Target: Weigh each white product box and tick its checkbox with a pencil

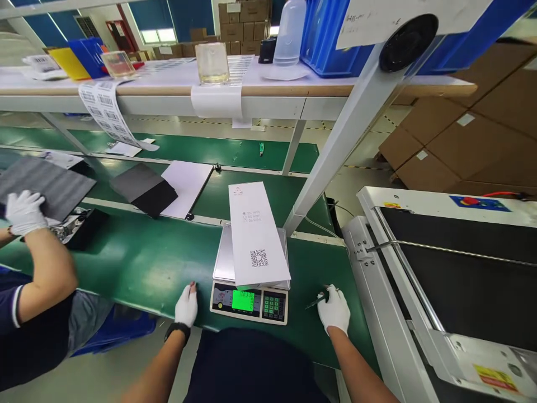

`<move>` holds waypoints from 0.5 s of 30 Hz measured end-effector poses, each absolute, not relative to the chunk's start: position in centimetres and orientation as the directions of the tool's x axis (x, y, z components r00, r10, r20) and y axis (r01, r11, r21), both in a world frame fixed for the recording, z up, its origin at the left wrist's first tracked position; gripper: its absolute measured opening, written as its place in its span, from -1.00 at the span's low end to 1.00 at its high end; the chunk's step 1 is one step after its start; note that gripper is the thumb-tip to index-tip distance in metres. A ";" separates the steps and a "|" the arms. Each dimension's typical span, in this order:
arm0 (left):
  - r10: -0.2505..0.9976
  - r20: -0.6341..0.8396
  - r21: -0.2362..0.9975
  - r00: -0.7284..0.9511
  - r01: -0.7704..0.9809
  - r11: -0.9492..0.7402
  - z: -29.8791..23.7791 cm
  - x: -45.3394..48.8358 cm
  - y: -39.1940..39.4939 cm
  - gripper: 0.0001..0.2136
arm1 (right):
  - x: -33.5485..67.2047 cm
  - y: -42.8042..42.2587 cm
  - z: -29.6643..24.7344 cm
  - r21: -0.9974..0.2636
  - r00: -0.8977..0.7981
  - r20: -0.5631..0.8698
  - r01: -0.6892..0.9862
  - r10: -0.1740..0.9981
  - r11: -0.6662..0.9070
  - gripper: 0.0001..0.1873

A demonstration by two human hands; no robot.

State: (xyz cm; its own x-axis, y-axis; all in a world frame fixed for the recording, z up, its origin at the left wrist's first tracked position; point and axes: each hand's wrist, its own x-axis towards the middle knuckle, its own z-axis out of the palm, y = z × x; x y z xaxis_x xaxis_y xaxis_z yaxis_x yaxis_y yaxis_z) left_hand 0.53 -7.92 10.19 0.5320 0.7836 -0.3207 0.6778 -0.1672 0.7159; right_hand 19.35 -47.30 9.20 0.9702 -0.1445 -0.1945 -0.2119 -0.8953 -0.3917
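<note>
Gloved left hand (pixel 186 305), flat white box (pixel 257 234), steel scale (pixel 250 282)

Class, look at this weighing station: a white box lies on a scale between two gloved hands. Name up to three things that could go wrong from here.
1. The white box is longer than the scale platform and overhangs it front and back; a nudge might tip it or skew the reading.
2. The right hand holds a thin dark tool near the box; it might mark the carton.
3. The left hand rests beside the scale and could bump it.
</note>
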 end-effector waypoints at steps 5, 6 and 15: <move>0.765 -0.388 0.637 0.514 0.750 -0.181 7.7 -2.3 -8.2 -0.61 | 20.0 -47.7 10.0 -0.497 0.933 -0.285 -0.341 -0.221 -0.798 -0.55; 0.766 -0.390 0.629 0.511 0.756 -0.184 7.6 -2.5 -8.3 -0.61 | 20.1 -47.6 10.3 -0.517 0.922 -0.304 -0.371 -0.239 -0.772 -0.55; 0.821 -0.290 0.667 0.492 0.719 -0.195 10.7 0.2 -7.5 -0.55 | 21.1 -43.0 13.8 -0.792 0.944 -0.283 -0.329 -0.168 -0.514 -0.36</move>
State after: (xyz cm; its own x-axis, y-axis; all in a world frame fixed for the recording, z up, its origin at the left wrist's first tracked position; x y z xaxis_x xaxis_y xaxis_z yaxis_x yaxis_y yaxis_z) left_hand 0.22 -7.54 10.73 0.4916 0.8211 -0.2900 0.7188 -0.1947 0.6674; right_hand 21.11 -42.96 13.85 0.9444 -0.1680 -0.2827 -0.3286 -0.5139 -0.7924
